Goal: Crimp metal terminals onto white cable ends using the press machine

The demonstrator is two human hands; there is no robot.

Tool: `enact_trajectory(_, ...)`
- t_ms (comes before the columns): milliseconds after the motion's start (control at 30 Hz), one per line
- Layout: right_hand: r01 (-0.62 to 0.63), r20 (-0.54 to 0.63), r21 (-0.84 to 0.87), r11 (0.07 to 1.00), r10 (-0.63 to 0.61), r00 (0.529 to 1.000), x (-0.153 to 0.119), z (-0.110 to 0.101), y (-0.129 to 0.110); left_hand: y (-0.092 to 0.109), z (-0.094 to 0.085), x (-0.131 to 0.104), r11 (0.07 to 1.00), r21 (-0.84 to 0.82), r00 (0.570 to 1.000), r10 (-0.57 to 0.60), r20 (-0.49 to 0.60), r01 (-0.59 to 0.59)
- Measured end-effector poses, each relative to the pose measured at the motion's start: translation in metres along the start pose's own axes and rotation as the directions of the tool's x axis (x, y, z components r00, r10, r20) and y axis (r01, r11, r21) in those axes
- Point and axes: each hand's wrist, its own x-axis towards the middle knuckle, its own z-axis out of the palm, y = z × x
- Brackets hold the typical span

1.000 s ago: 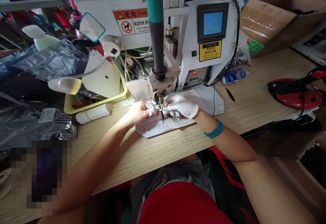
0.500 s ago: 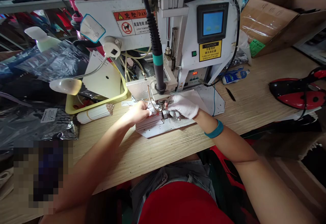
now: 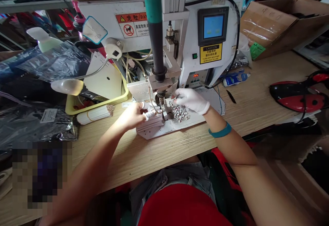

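The soldering head point(image 3: 160, 97) of a white machine stands over a small metal block point(image 3: 164, 115). On its left is my left hand point(image 3: 141, 113), with covered fingertips pinched together near the strips; what lies between them is too small to tell. A row of thin white strips point(image 3: 150, 121) lies on the base plate beneath that hand. My right hand point(image 3: 192, 100), in a white glove, is right of the head, its fingers bent and close together above a scatter of small metallic parts point(image 3: 180, 113). Whether it holds one is hidden.
A yellow basket point(image 3: 97, 106) and a bundle of white strips point(image 3: 95, 114) are at the left. The lit lamp point(image 3: 67, 87) reaches over the basket. A blue packet point(image 3: 235, 79), a black pointed piece point(image 3: 231, 96) and a red-black object point(image 3: 298, 94) are at the right.
The soldering head has risen. My right hand has moved right, away from the metal block, uncovering the small parts. My left hand has shifted slightly left.
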Motion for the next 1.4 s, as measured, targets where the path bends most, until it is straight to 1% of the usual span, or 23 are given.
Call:
enact_trajectory(67,0.051,-0.062,-0.226,0.973,-0.067,0.996,-0.001,-0.010,0.001,0.001,0.009,-0.016,0.998,0.049,0.999,0.033,0.004,-0.033)
enact_trajectory(100,0.066,-0.056,-0.320,0.945,-0.088,0.995,-0.001,-0.013,0.001,-0.001,0.015,-0.023,0.996,0.074,0.999,0.048,0.014,-0.049)
enact_trajectory(167,0.098,0.006,-0.450,0.888,-0.106,0.994,-0.001,-0.011,0.003,-0.006,0.029,-0.035,0.973,0.189,0.991,0.136,-0.004,-0.132)
enact_trajectory(233,0.142,0.070,-0.550,0.823,-0.124,0.990,-0.001,-0.004,0.003,-0.015,0.041,-0.041,0.902,0.386,0.958,0.258,-0.122,-0.194)
enact_trajectory(300,0.176,0.099,-0.637,0.751,-0.146,0.984,-0.002,0.004,0.001,-0.022,0.048,-0.039,0.809,0.558,0.907,0.358,-0.220,-0.184)
enact_trajectory(333,0.191,0.104,-0.666,0.721,-0.163,0.981,-0.002,0.008,-0.001,-0.024,0.049,-0.036,0.771,0.612,0.891,0.388,-0.236,-0.174)
enact_trajectory(367,0.204,0.103,-0.675,0.709,-0.183,0.978,-0.003,0.011,-0.003,-0.026,0.050,-0.032,0.745,0.646,0.885,0.402,-0.235,-0.167)
enact_trajectory(400,0.212,0.094,-0.657,0.723,-0.201,0.975,-0.004,0.012,-0.005,-0.027,0.049,-0.027,0.733,0.661,0.884,0.405,-0.233,-0.161)
enact_trajectory(433,0.211,0.075,-0.613,0.761,-0.210,0.975,-0.005,0.014,-0.008,-0.027,0.048,-0.022,0.735,0.659,0.889,0.396,-0.229,-0.157)
enact_trajectory(467,0.190,0.046,-0.545,0.817,-0.197,0.979,-0.006,0.014,-0.010,-0.027,0.046,-0.016,0.750,0.643,0.899,0.376,-0.226,-0.152)
enact_trajectory(500,0.143,0.011,-0.453,0.880,-0.155,0.988,-0.007,0.015,-0.013,-0.026,0.045,-0.012,0.775,0.615,0.911,0.347,-0.222,-0.145)
enact_trajectory(533,0.072,-0.017,-0.340,0.938,-0.082,0.996,-0.008,0.015,-0.014,-0.025,0.043,-0.008,0.803,0.579,0.924,0.317,-0.215,-0.141)
enact_trajectory(567,-0.007,-0.030,-0.215,0.977,0.000,1.000,-0.008,0.016,-0.015,-0.023,0.040,-0.005,0.830,0.540,0.936,0.287,-0.203,-0.138)
enact_trajectory(633,-0.121,-0.014,0.028,0.992,0.121,0.993,-0.007,0.017,-0.015,-0.020,0.035,-0.002,0.879,0.456,0.957,0.239,-0.164,-0.141)
enact_trajectory(667,-0.140,-0.006,0.119,0.983,0.142,0.990,-0.006,0.017,-0.014,-0.018,0.032,-0.001,0.901,0.409,0.965,0.217,-0.146,-0.141)
enact_trajectory(733,-0.131,-0.002,0.222,0.966,0.135,0.991,-0.004,0.018,-0.012,-0.015,0.025,-0.003,0.938,0.319,0.976,0.180,-0.125,-0.133)
enact_trajectory(800,-0.116,0.022,0.259,0.959,0.114,0.993,-0.003,0.020,-0.010,-0.013,0.020,-0.005,0.959,0.257,0.979,0.158,-0.127,-0.122)
enact_trajectory(900,-0.126,0.090,0.279,0.952,0.105,0.990,-0.002,0.023,-0.008,-0.013,0.014,-0.006,0.976,0.187,0.983,0.136,-0.121,-0.112)
enact_trajectory(1067,-0.135,0.070,0.252,0.958,0.121,0.990,0.000,0.032,-0.004,-0.016,0.011,0.001,0.996,-0.030,0.997,0.078,-0.026,-0.079)
enact_trajectory(1200,-0.150,0.080,0.219,0.964,0.135,0.988,0.003,0.034,-0.003,-0.017,0.013,0.007,0.986,-0.167,1.000,0.025,-0.009,-0.026)
enact_trajectory(1267,-0.147,0.068,0.225,0.963,0.135,0.989,0.003,0.034,-0.004,-0.016,0.014,0.009,0.980,-0.197,1.000,0.015,0.002,-0.014)
enact_trajectory(1400,-0.129,0.059,0.240,0.962,0.118,0.991,0.004,0.034,-0.004,-0.015,0.015,0.012,0.980,-0.194,0.999,0.041,0.008,-0.039)
